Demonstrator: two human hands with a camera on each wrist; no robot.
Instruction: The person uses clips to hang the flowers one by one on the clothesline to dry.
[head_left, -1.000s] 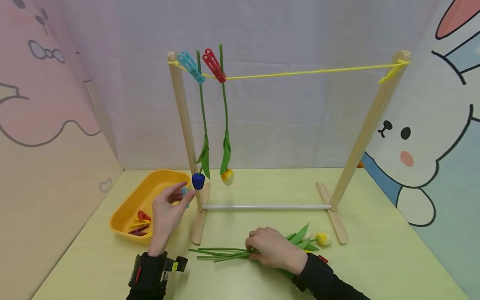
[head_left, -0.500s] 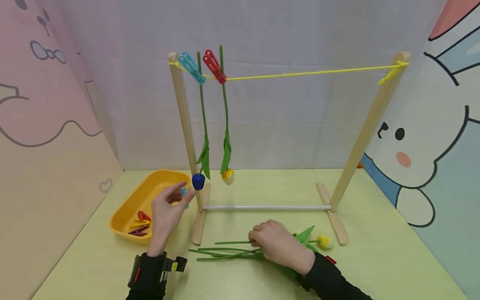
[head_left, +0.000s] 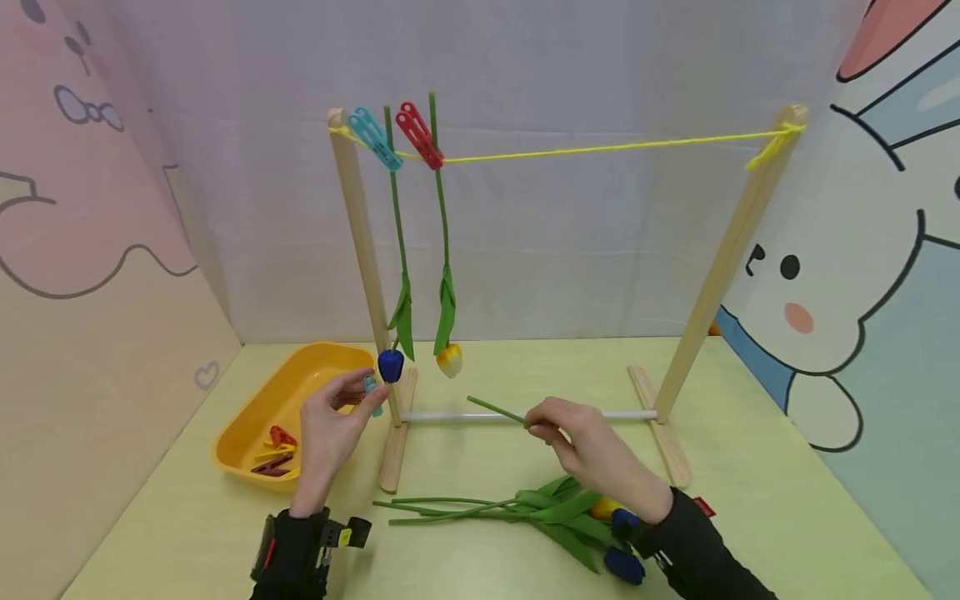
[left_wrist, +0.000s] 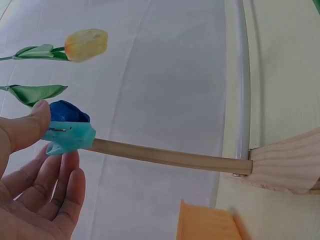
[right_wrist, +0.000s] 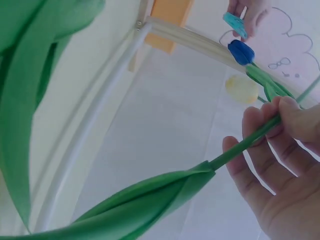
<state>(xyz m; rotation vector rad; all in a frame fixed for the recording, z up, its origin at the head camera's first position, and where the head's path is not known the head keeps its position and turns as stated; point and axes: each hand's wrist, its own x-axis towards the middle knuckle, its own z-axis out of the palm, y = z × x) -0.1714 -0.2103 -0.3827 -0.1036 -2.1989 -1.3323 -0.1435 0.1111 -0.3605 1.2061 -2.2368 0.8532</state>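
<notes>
Standing on the table, a wooden frame is supporting a yellow string. An orange basket is sitting at its left, with loose clothespins lying inside. A bunch of tulips is lying before the frame, while 2 hanging tulips are dangling bloom-down from 2 string clothespins. The right hand is pinching 1 green stem above the bunch; the left hand is pinching 1 light-blue clothespin just beside the blue bloom.
</notes>
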